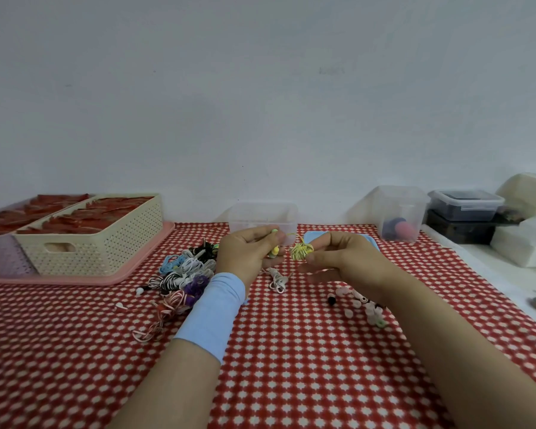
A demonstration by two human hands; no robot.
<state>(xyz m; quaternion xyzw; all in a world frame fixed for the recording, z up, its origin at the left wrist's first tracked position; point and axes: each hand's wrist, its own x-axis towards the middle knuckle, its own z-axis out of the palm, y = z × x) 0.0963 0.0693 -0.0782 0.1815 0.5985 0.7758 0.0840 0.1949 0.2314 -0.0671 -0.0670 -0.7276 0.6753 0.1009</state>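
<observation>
My left hand, with a light blue wristband, grips the yellow-green earbuds of a wired earphone. My right hand pinches the coiled yellow cable bundle of the same earphone, just right of the left hand. A thin yellow wire runs between the two hands. Both hands hover above the red-and-white patterned tablecloth. A white coiled earphone lies on the cloth below them.
A heap of several coiled earphones lies left of my left wrist. Small pink and black ear tips sit under my right wrist. A clear tub stands behind the hands, with a blue lid beside it. Cream basket on a pink tray at left; containers at right.
</observation>
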